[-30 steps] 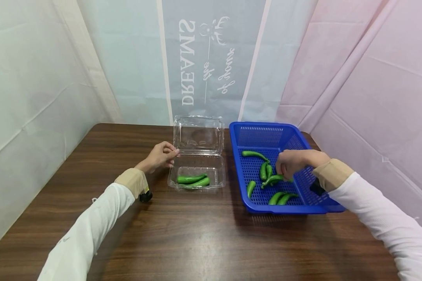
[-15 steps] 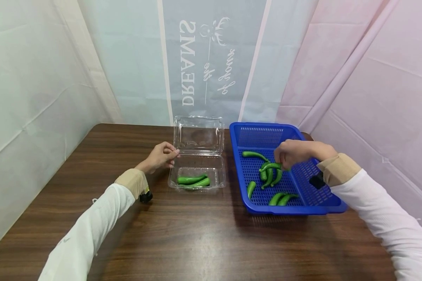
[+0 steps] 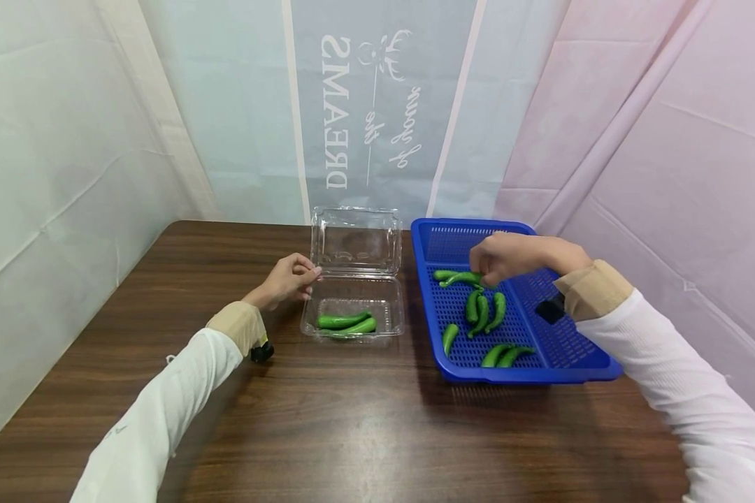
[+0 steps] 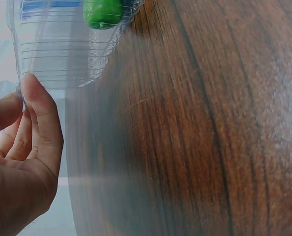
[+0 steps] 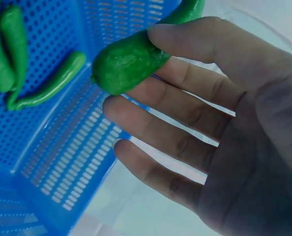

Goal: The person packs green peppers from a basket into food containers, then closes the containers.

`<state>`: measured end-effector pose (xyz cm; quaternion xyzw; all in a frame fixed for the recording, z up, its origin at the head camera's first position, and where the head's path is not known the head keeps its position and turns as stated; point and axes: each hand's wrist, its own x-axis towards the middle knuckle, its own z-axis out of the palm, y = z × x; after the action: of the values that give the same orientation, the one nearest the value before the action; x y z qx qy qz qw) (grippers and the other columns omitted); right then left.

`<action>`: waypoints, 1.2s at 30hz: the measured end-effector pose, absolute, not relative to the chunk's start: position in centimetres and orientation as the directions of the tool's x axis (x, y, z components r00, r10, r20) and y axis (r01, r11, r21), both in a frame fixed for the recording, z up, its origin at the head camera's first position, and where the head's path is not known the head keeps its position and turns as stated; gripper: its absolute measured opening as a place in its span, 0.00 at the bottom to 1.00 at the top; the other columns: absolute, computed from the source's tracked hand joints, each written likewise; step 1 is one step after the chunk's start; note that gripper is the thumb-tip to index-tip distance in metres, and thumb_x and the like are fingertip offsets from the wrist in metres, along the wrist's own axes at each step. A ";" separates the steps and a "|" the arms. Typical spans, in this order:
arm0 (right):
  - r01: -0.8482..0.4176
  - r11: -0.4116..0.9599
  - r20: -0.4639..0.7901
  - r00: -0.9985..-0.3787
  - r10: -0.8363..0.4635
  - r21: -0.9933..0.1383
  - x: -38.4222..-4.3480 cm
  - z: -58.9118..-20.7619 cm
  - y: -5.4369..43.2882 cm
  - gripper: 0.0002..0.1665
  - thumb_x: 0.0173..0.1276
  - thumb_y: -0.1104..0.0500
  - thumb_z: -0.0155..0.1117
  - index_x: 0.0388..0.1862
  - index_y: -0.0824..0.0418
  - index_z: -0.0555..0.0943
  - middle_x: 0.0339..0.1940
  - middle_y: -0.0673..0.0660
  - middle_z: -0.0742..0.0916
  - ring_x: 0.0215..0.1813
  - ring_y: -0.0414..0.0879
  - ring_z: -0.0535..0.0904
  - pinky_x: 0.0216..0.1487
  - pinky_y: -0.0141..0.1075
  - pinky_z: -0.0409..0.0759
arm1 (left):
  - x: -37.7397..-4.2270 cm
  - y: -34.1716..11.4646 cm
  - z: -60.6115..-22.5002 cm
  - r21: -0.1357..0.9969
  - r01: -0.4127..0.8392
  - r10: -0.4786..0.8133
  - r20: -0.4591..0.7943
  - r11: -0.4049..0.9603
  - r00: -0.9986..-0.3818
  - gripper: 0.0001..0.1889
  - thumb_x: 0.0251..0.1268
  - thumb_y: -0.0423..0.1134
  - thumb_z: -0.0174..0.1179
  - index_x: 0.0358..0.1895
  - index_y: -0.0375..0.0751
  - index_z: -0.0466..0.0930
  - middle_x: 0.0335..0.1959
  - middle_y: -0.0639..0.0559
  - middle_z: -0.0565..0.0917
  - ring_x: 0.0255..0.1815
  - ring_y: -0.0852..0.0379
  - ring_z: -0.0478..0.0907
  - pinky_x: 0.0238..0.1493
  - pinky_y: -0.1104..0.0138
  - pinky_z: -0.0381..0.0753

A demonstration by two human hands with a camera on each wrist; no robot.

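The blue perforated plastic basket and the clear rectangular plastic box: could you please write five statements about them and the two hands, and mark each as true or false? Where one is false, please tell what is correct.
1. The right hand holds a long curved green pepper. True.
2. The lid of the clear box is pressed shut. False: it stands raised.
3. Several green peppers lie in the blue basket. True.
4. The left hand reaches into the basket. False: it pinches the box's edge.
5. In the head view, the basket is right of the box. True.

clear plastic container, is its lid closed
No, the lid stands raised behind the base, leaving the green peppers uncovered.
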<state>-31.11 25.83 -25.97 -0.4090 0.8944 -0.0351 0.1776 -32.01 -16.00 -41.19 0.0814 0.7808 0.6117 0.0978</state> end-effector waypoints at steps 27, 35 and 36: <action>-0.867 0.450 -0.175 -0.419 -0.891 -0.214 -29.8 -25.2 16.6 0.06 0.59 0.67 0.68 0.31 0.58 0.80 0.24 0.45 0.81 0.27 0.38 0.72 0.29 0.34 0.76 | -32.2 -16.1 -41.3 0.976 0.014 0.247 -0.042 0.219 -0.968 0.10 0.75 0.34 0.56 0.47 0.31 0.67 0.46 0.32 0.83 0.24 0.58 0.76 0.28 0.64 0.85; -0.861 0.468 -0.204 -0.431 -0.879 -0.199 -29.9 -25.8 14.4 0.06 0.60 0.66 0.69 0.32 0.59 0.80 0.27 0.48 0.84 0.29 0.38 0.76 0.34 0.34 0.80 | -32.1 -16.1 -41.3 0.974 0.010 0.245 -0.047 0.226 -0.968 0.10 0.75 0.35 0.56 0.47 0.32 0.67 0.45 0.34 0.83 0.24 0.58 0.76 0.29 0.63 0.86; -0.860 0.469 -0.209 -0.430 -0.878 -0.199 -30.0 -26.0 14.2 0.06 0.60 0.66 0.69 0.32 0.59 0.80 0.27 0.48 0.84 0.29 0.38 0.76 0.33 0.34 0.80 | -32.0 -16.1 -41.3 0.974 0.012 0.246 -0.045 0.227 -0.968 0.10 0.75 0.35 0.56 0.47 0.32 0.67 0.45 0.33 0.83 0.24 0.58 0.76 0.29 0.62 0.86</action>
<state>-29.96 14.23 -25.97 -0.5143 0.8451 -0.0310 0.1426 -32.04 -16.12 -41.29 0.0831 0.7776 0.6160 0.0950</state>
